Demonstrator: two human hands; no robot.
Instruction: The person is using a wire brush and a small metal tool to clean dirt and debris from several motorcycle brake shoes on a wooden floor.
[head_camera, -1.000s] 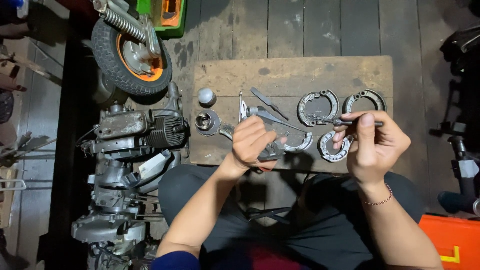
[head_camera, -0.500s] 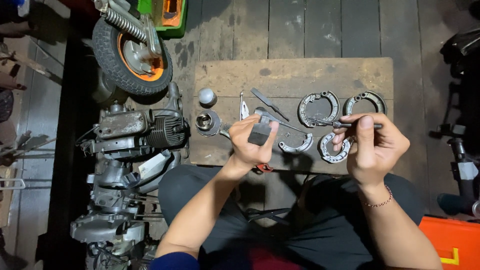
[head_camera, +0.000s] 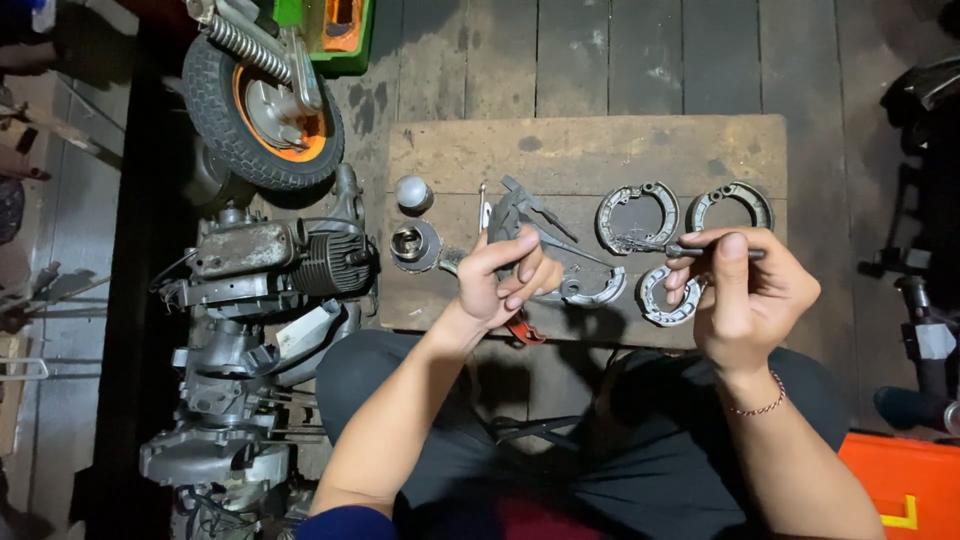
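My left hand (head_camera: 505, 282) is closed around a dark metal tool whose red handle end (head_camera: 525, 330) sticks out below the palm, over the middle of a wooden board (head_camera: 600, 150). My right hand (head_camera: 745, 295) pinches a thin dark rod-like tool (head_camera: 712, 251) that points left toward a curved brake shoe (head_camera: 637, 215). Other brake shoes lie near it: one at the far right (head_camera: 730, 203), one under my right fingers (head_camera: 665, 300), and one by my left hand (head_camera: 592, 293).
A round metal dome (head_camera: 413, 192) and a ring-shaped part (head_camera: 412, 243) sit at the board's left end. A stripped engine (head_camera: 270, 262) and a small wheel with an orange hub (head_camera: 262, 110) stand to the left. A green crate (head_camera: 345, 35) is behind, and an orange box (head_camera: 900, 485) is at bottom right.
My left hand has shifted its grip on the tool, lifting it slightly; the red handle end now shows below the palm. My right hand has barely moved.
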